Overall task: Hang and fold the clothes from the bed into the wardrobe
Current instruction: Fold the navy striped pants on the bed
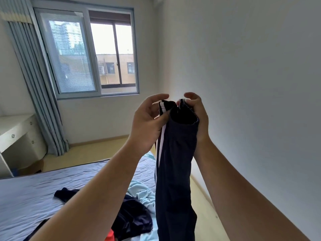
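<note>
Now, over right edge of bed (pixel 52 188): dark striped trousers (pixel 175 162) hang, left hand (pixel 147 124) pinching striped edge, right hand (pixel 199 117) gripping opposite edge. Best match edges, let legs drop straight. Below, clothes pile (pixel 133 214) on bed; window (pixel 86 53) beyond bed.

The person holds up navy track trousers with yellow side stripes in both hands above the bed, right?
Not quite. The head view shows white stripes, not yellow. The left hand and right hand do hold the navy track trousers above the bed.
</note>
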Motion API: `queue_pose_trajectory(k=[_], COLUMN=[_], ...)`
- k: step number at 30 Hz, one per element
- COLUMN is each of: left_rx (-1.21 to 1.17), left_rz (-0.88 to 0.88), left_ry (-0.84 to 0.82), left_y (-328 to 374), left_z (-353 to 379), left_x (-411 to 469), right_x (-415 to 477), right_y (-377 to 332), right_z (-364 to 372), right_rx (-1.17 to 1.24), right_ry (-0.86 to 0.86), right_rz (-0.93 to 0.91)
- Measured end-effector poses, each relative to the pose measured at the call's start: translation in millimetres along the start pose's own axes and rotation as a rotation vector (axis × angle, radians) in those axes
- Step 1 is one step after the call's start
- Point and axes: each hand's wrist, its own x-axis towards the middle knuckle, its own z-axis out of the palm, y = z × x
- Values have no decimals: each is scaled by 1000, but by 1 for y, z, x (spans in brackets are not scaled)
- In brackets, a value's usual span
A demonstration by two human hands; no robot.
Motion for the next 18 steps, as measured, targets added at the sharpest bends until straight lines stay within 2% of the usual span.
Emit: queue_pose_trajectory(k=[6, 13, 16, 18], left_rx=[322, 448, 494, 563], left_rz=[-6, -58, -170, -198], left_ry=[46, -104, -123, -89], left_y=[-9, -26, -31, -35], left_z=[-3, -10, -15, -23], left_x=[-4, -9, -10, -9], right_x=[-6, -9, -8, -5], right_y=[4, 9, 11, 6], right_z=[5, -4, -6, -11], right_rx=[21, -125, -394, -633], right_ry=[-125, -75, -27, 52], right_rz=[21, 68, 59, -49])
